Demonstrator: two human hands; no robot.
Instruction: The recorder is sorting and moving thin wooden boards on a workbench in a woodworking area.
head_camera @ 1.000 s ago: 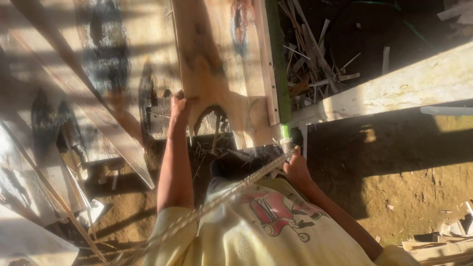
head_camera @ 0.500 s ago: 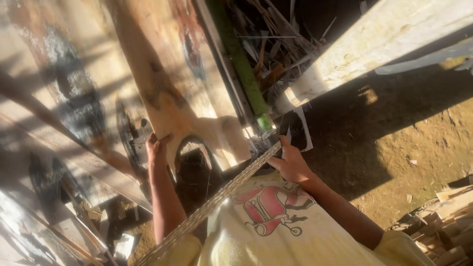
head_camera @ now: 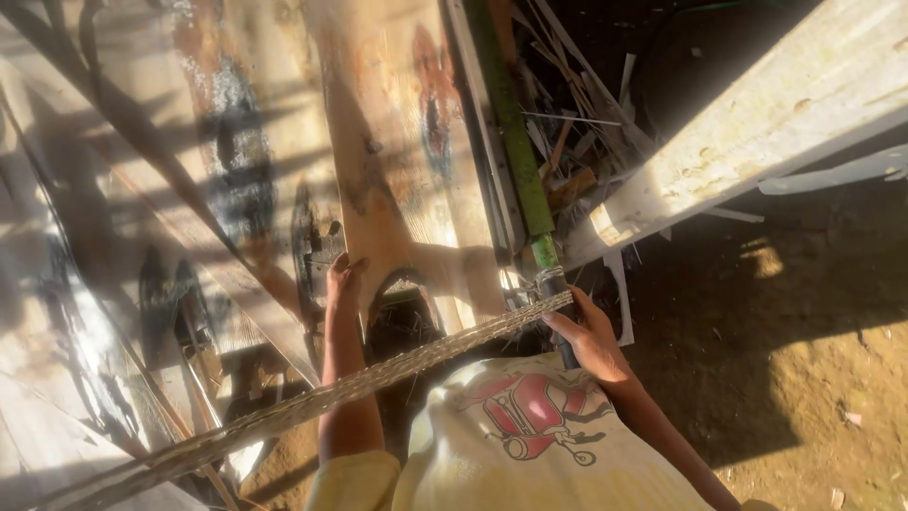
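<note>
While gripped, rope (head_camera: 378,378) under right-hand fingers (head_camera: 567,326).

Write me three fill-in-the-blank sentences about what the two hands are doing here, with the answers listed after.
1. The right hand grips a dark handle below a pole painted ____.
2. The left hand rests against a wooden ____.
3. A rough fibrous strip runs from the right hand toward the lower ____ corner of the picture.

Missing words: green; plank; left
</note>
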